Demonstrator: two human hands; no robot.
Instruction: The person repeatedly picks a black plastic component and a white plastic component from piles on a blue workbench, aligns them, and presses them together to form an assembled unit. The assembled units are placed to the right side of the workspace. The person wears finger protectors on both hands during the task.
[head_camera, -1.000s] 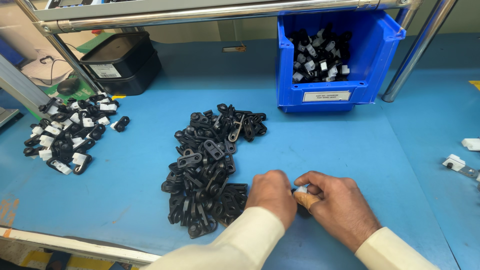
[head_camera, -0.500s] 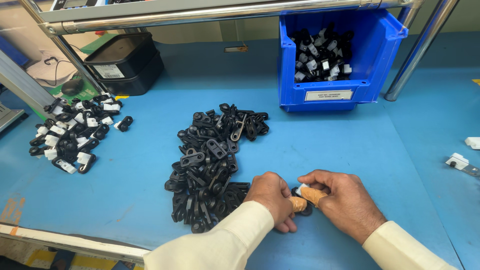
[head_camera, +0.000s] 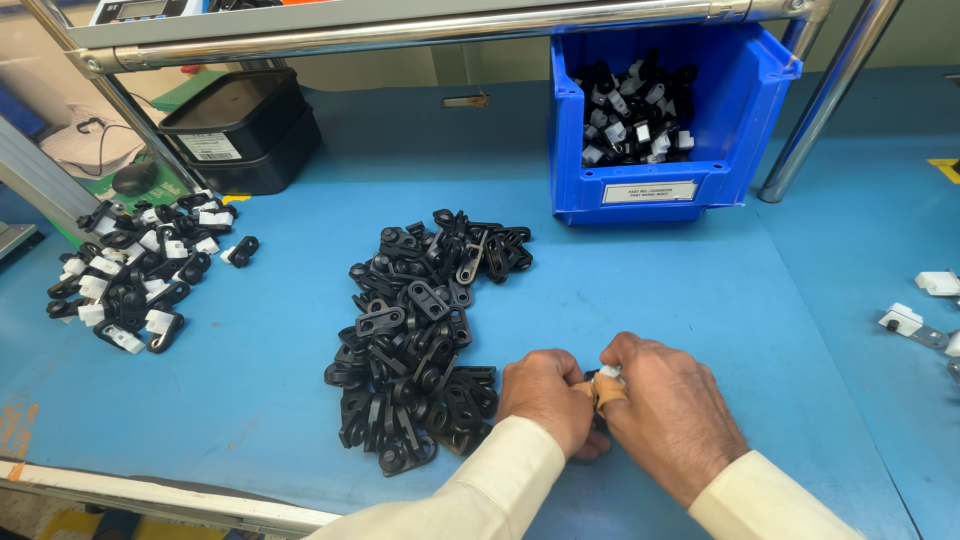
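Both hands meet low in the view, at about 6 o'clock. The left hand (head_camera: 545, 398) is curled into a loose fist, knuckles up, its thumb side pressed toward 3 o'clock. The right hand (head_camera: 668, 410) lies knuckles up with fingers bent inward toward 9 o'clock, touching the left. The 2 forearms, in cream sleeves, run in from 5 and 6 o'clock, wrists close together.
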